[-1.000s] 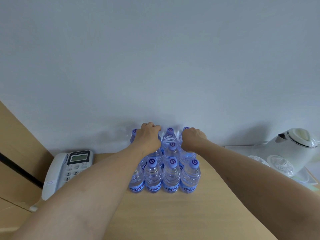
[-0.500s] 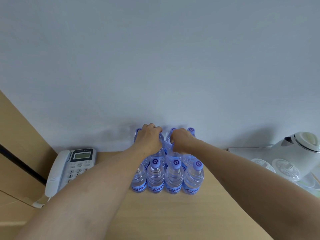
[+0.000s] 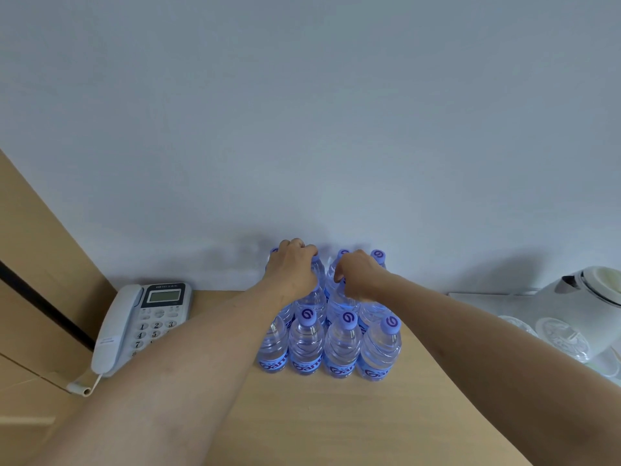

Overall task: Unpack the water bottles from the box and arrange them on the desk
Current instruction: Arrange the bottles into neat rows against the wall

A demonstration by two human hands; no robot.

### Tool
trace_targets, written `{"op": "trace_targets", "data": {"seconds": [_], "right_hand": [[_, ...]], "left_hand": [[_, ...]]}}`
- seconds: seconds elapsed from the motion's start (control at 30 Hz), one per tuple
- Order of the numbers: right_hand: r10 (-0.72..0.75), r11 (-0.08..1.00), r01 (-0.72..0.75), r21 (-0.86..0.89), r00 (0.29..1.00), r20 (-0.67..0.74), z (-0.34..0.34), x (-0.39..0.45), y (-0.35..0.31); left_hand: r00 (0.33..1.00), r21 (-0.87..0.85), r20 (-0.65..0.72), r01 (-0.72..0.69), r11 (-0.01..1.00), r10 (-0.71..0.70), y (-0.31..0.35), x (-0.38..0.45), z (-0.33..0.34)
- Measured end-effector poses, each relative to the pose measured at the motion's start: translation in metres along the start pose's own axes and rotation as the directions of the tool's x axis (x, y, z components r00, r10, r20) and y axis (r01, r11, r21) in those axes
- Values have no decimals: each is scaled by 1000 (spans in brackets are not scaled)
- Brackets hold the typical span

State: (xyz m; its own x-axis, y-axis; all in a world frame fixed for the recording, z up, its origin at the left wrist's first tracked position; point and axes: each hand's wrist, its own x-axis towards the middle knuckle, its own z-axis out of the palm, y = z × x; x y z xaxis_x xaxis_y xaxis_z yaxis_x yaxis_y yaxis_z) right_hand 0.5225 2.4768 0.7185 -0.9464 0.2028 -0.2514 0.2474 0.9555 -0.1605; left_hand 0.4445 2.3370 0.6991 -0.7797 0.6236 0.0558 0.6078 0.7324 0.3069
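Several clear water bottles (image 3: 342,348) with purple caps and blue labels stand in tight rows on the wooden desk (image 3: 336,425), against the wall. My left hand (image 3: 292,269) grips the top of a bottle in the back row, its fingers curled over the cap. My right hand (image 3: 358,274) pinches the neck of a bottle in the second row, just right of the left hand. The caps under both hands are hidden. No box is in view.
A white desk phone (image 3: 141,326) lies left of the bottles near the desk's left edge. A white kettle (image 3: 584,297) and upturned glass cups (image 3: 561,338) sit on a tray at the right. The wall stands directly behind the bottles.
My right hand has moved left from the back right bottle to one nearer the middle. My left hand has stayed on its back-row bottle. The view has shifted slightly.
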Motion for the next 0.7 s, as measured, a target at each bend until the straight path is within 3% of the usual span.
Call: {"op": "trace_targets", "data": {"seconds": [0.37,0.57,0.7], "right_hand": [[-68,997,68,-27,998,-10,3,1,1],[43,997,-46,-57,997,-58,6,2,-2],[12,998,-15,-55,999,-45,6,1,-6]], "left_hand": [[1000,-7,-20,6,1000,-7,0,-2,2],[1000,-27,-12,20,999,-20,-2,-3,-1],[1000,-11,-20,24,1000,-24,-3,-4,-4]]}}
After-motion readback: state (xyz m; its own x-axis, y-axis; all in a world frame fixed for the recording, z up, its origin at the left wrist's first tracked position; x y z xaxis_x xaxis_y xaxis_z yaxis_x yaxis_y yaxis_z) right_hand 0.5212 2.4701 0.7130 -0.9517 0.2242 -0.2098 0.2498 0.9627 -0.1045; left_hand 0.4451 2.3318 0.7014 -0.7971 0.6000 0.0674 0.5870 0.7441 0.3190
